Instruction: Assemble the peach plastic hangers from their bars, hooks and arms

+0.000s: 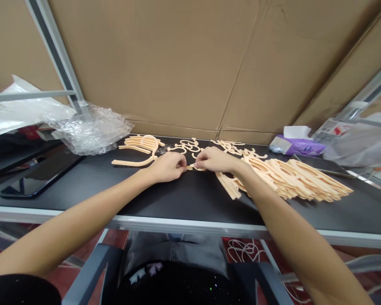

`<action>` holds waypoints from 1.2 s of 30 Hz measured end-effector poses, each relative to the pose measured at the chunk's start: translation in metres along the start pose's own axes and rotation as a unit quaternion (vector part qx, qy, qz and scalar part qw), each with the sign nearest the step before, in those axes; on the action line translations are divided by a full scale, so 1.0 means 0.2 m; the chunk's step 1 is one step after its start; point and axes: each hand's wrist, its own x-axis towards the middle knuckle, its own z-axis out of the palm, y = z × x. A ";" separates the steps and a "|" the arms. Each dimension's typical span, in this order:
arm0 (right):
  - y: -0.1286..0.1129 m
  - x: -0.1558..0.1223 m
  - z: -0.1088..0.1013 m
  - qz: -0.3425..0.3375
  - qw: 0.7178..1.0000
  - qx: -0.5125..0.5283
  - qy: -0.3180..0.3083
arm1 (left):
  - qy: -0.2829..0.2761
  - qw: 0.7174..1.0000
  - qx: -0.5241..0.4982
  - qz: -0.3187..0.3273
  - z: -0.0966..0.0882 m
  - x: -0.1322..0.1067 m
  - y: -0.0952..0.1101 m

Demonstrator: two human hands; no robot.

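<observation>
My left hand [169, 167] is closed in a pinch, and the tip of a small peach plastic piece [189, 168] sticks out of its fingertips. My right hand [216, 160] pinches a curved peach hook [199, 169] just to the right of that tip. The fingers hide most of both pieces, and I cannot tell whether they touch. Beside my left hand lies a long hanger arm [131, 163] with a round hook [150, 137] at its end. Loose hooks [186, 146] are scattered behind my hands.
Several hanger arms [139, 143] lie at the back left, and a large stack of hanger pieces [292, 180] spreads rightward. More hooks [233, 147] lie behind it. Around them are clear plastic wrap [93, 129], a dark phone-like slab [41, 176] and a purple tissue pack [300, 145]. Cardboard [165, 63] walls the back.
</observation>
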 end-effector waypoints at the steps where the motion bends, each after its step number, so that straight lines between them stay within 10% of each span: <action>1: 0.00 0.00 0.00 0.000 1.000 0.001 -0.001 | 0.002 1.000 -0.001 0.002 0.00 0.00 0.00; 36: 0.00 0.01 -0.01 0.011 1.000 0.006 -0.008 | -0.011 0.999 -0.020 0.041 0.01 0.02 -0.01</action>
